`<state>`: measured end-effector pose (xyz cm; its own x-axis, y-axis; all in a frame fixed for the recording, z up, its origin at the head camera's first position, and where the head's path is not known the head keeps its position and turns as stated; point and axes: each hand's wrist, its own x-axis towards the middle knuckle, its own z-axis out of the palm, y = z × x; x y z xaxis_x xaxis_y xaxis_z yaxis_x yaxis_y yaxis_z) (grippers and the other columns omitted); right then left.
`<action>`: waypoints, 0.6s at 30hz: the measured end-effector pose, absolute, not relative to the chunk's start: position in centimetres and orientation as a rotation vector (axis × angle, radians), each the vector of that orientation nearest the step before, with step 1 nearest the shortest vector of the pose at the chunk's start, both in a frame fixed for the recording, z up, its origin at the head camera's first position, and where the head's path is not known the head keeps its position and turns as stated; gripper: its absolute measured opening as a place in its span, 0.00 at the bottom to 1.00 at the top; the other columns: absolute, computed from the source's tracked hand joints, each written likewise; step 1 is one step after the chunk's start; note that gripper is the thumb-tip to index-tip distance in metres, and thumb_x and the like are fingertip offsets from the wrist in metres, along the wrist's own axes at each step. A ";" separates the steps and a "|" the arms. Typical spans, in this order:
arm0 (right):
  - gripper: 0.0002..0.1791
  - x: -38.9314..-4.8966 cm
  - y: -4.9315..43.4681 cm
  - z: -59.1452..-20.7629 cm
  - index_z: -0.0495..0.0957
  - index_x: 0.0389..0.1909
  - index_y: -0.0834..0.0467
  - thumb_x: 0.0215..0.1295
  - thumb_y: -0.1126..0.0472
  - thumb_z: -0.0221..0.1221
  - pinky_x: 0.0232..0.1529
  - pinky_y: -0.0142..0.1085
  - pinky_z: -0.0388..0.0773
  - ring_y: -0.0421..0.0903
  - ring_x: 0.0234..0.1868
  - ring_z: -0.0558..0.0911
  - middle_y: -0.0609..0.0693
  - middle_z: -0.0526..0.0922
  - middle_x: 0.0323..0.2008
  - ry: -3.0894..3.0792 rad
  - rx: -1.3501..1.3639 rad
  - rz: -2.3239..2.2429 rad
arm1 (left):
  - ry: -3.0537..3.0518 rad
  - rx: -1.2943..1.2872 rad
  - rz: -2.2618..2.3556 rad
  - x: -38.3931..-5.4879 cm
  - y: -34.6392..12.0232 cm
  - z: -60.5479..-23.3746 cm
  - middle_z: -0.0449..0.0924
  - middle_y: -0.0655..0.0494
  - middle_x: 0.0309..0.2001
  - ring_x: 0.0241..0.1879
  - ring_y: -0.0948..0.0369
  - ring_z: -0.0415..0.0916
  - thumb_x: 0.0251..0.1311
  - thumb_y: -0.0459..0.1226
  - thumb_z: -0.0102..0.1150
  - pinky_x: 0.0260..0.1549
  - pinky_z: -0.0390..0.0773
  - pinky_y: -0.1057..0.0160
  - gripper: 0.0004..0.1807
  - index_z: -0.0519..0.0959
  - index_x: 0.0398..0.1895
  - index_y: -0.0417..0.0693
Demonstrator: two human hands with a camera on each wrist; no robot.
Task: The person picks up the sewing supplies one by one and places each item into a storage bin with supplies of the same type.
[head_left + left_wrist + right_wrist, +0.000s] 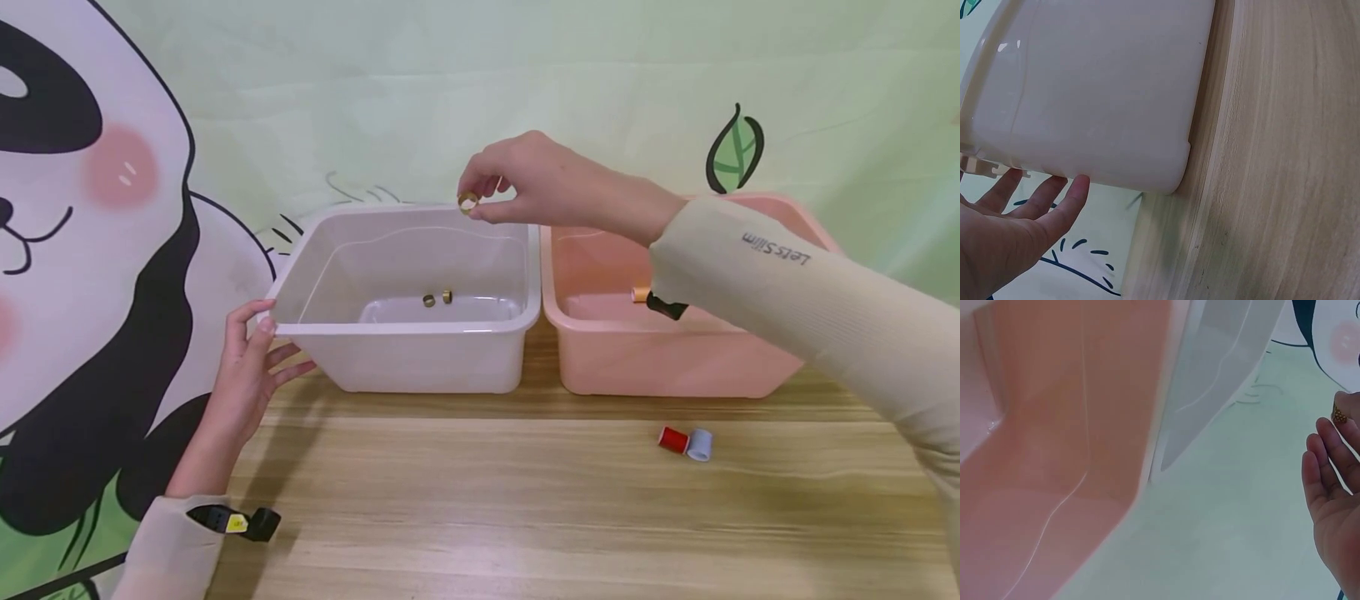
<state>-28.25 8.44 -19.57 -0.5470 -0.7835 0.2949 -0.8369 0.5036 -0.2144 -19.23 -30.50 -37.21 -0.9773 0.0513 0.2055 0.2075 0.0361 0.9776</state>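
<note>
Above the back rim of the white bin (420,358), my right hand (525,179) pinches a gold ring thimble (468,202) between thumb and fingertip. Its dimpled surface shows in the right wrist view, where the thimble (1339,414) sits at the right edge. Two similar gold thimbles (447,296) lie on the floor of the white bin. My left hand (251,367) holds that bin's left front corner by the rim, thumb and index finger at the edge. In the left wrist view, the other fingers (1072,200) spread against the bin's outer side.
A pink bin (675,362) stands close on the right, with an orange thread spool (640,295) inside, partly behind my right sleeve. On the wooden table (450,500) in front lie a red spool (673,440) and a pale blue spool (700,445). A panda-print backdrop (420,100) hangs behind.
</note>
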 end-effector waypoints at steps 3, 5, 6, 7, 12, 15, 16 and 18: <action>0.11 -28.7 8.4 -19.5 0.80 0.45 0.53 0.63 0.56 0.61 0.46 0.32 0.76 0.38 0.41 0.78 0.42 0.81 0.39 -2.575 1.399 0.516 | -2.179 -0.271 -2.087 -19.2 -30.5 -37.2 0.52 0.50 0.67 0.50 0.58 0.78 0.73 0.43 0.40 0.41 0.82 0.54 0.22 0.52 0.66 0.62; 0.11 -29.0 8.3 -19.4 0.80 0.45 0.53 0.63 0.56 0.61 0.45 0.32 0.77 0.38 0.41 0.78 0.42 0.82 0.38 -2.565 1.398 0.530 | -2.183 -0.267 -2.083 -19.2 -30.5 -37.2 0.52 0.50 0.67 0.50 0.58 0.78 0.73 0.43 0.40 0.41 0.82 0.54 0.22 0.52 0.66 0.62; 0.11 -29.1 8.3 -19.4 0.80 0.45 0.53 0.63 0.56 0.61 0.45 0.33 0.77 0.37 0.41 0.78 0.42 0.82 0.38 -2.563 1.397 0.536 | -2.185 -0.265 -2.081 -19.2 -30.4 -37.2 0.52 0.50 0.67 0.50 0.58 0.78 0.73 0.43 0.40 0.41 0.82 0.54 0.22 0.52 0.66 0.62; 0.11 -29.2 8.2 -19.4 0.80 0.45 0.53 0.63 0.56 0.61 0.45 0.33 0.77 0.37 0.41 0.78 0.43 0.82 0.38 -2.565 1.396 0.541 | -2.187 -0.265 -2.079 -19.2 -30.4 -37.2 0.52 0.49 0.67 0.50 0.58 0.78 0.73 0.44 0.40 0.41 0.82 0.54 0.22 0.52 0.66 0.62; 0.12 -29.8 8.0 -19.4 0.80 0.46 0.53 0.64 0.56 0.60 0.45 0.32 0.77 0.36 0.41 0.78 0.43 0.82 0.39 -2.600 1.370 0.550 | -2.189 -0.256 -2.071 -19.1 -30.4 -37.2 0.52 0.49 0.68 0.50 0.59 0.78 0.72 0.44 0.40 0.41 0.82 0.54 0.23 0.51 0.67 0.62; 0.12 -30.4 8.0 -19.4 0.80 0.46 0.53 0.64 0.56 0.60 0.45 0.31 0.76 0.36 0.40 0.78 0.43 0.82 0.38 -2.613 1.338 0.549 | -2.191 -0.245 -2.070 -19.1 -30.4 -37.2 0.51 0.49 0.68 0.50 0.59 0.78 0.72 0.44 0.41 0.41 0.81 0.54 0.23 0.51 0.67 0.63; 0.11 -30.6 8.0 -19.4 0.80 0.46 0.53 0.64 0.56 0.60 0.45 0.31 0.76 0.36 0.40 0.78 0.43 0.82 0.37 -2.616 1.325 0.551 | -2.192 -0.243 -2.070 -19.1 -30.4 -37.2 0.51 0.49 0.68 0.50 0.59 0.78 0.72 0.44 0.41 0.41 0.81 0.54 0.23 0.51 0.67 0.63; 0.11 -30.9 8.0 -19.3 0.80 0.46 0.53 0.64 0.56 0.60 0.44 0.30 0.76 0.35 0.40 0.78 0.43 0.82 0.37 -2.625 1.304 0.556 | -2.194 -0.239 -2.068 -19.1 -30.4 -37.2 0.51 0.49 0.68 0.50 0.59 0.78 0.72 0.44 0.41 0.41 0.81 0.54 0.23 0.51 0.67 0.63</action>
